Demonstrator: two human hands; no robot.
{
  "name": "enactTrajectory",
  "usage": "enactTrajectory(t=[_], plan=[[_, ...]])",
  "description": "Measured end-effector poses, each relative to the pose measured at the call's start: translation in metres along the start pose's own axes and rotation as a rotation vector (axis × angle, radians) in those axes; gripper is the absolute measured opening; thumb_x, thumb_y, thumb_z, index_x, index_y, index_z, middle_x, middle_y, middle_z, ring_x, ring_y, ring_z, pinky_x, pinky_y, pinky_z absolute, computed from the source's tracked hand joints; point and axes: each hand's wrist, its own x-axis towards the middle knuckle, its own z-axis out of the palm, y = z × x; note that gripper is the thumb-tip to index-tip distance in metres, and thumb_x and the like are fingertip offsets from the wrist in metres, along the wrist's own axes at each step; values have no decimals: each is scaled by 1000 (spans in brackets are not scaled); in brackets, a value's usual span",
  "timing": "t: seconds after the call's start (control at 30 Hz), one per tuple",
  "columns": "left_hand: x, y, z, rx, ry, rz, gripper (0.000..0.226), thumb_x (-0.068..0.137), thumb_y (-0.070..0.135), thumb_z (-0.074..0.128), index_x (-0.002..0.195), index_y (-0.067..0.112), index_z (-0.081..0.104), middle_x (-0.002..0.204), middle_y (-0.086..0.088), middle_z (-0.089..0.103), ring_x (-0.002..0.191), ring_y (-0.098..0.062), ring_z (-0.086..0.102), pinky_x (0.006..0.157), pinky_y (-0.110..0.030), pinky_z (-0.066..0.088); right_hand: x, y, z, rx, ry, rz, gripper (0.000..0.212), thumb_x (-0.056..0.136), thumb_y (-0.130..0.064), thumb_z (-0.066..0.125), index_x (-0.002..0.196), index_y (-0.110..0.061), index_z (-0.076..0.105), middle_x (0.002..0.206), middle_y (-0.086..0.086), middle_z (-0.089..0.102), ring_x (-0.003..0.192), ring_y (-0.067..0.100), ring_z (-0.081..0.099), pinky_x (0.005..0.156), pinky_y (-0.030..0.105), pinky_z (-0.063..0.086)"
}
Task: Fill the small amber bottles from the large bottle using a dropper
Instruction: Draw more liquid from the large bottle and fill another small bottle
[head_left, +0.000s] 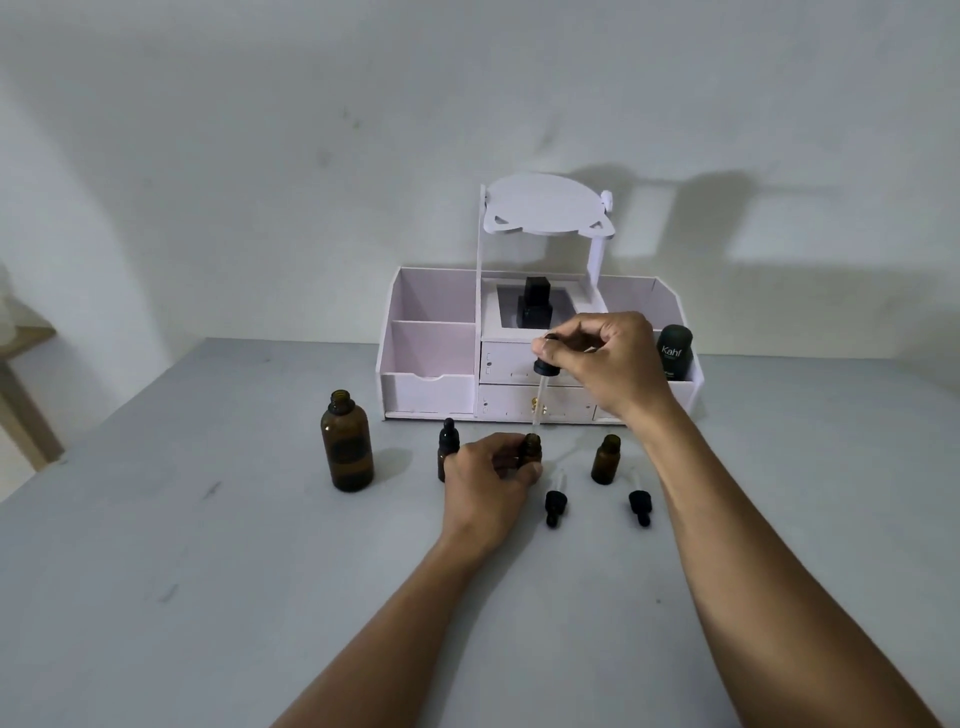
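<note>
Tabletop (156, 571), grey, bears large bottle (347, 449) before pale wall (260, 130).

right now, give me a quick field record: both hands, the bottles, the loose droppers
right hand: pinches upright black-bulbed glass dropper
dropper tip: at mouth of held small amber glass bottle
left hand: grips that bottle on grey table
large amber glass bottle: uncapped, far left
capped small amber bottle: beside left hand, partly hidden
open small amber bottle: right of held one
loose black droppers: two, lying on table
</note>
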Motion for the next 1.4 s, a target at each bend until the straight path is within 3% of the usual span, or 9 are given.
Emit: enactTrajectory(t=[0.07, 0.2, 0.33, 0.43, 0.57, 0.67, 0.87, 1.13, 1.4], plan=[[0, -1, 0, 15, -4, -13, 35, 81, 12, 79, 116, 13, 73, 99, 7, 76, 91, -1, 72, 94, -23, 56, -1, -4, -3, 10, 22, -17, 8, 79, -21, 83, 80, -14, 80, 70, -3, 74, 59, 0, 65, 60, 10, 48], [-5, 2, -8, 87, -40, -35, 57, 82, 25, 79, 136, 18, 60, 124, 5, 67, 105, -9, 65, 93, -18, 50, -1, -16, -10, 65, 106, -46, 6, 80, -21, 82, 82, -15, 79, 73, -5, 75, 64, 2, 69, 63, 12, 51], [-17, 13, -32, 174, -21, 47, 57, 84, 31, 78, 137, 26, 57, 123, 11, 66, 98, -4, 64, 82, -13, 52, 1, -33, -17, 186, 195, -86, 6, 82, -18, 81, 85, -17, 77, 75, -9, 74, 62, -2, 65, 64, 14, 50], [-22, 22, -62, 164, 115, 184, 43, 83, 27, 79, 125, 27, 67, 105, 14, 70, 85, -6, 68, 72, -20, 59, 0, -52, -12, 299, 185, -109, 7, 82, -18, 80, 88, -16, 78, 77, -7, 77, 67, 7, 70, 68, 21, 55], [-22, 27, -114, 110, 433, 355, 25, 82, 11, 78, 104, 23, 74, 87, 10, 72, 67, -9, 66, 60, -18, 53, -1, -75, 13, 407, 89, -85, 5, 82, -16, 80, 87, -15, 78, 79, 3, 78, 75, 30, 74, 73, 38, 63], [-14, 17, -148, 134, 563, 354, 27, 81, 14, 76, 107, 20, 74, 90, 6, 71, 73, -11, 67, 64, -19, 53, 1, -82, 37, 467, 62, -59, 6, 83, -13, 80, 87, -10, 78, 76, 3, 78, 71, 20, 75, 70, 32, 61], [-5, -26, -183, 131, 371, 112, 53, 74, 39, 83, 123, 23, 69, 112, 10, 72, 99, -3, 68, 80, -22, 57, -2, -89, 87, 577, 25, 9, 11, 82, -8, 80, 82, -19, 79, 83, 11, 78, 87, 41, 74, 87, 54, 59], [-1, -37, -183, 49, 252, 69, 37, 76, 22, 85, 113, 22, 76, 103, 10, 77, 92, -4, 73, 80, -25, 60, -3, -86, 110, 400, -44, 31, 12, 83, -20, 79, 95, -20, 79, 90, -2, 79, 86, 15, 76, 86, 40, 62], [-2, -35, -183, 38, 218, 90, 32, 79, 20, 84, 109, 25, 76, 98, 12, 77, 87, -2, 73, 77, -18, 58, -1, -102, 128, 179, -196, -104, 17, 86, -23, 77, 101, -17, 77, 86, -14, 73, 78, -6, 70, 74, 3, 50]])
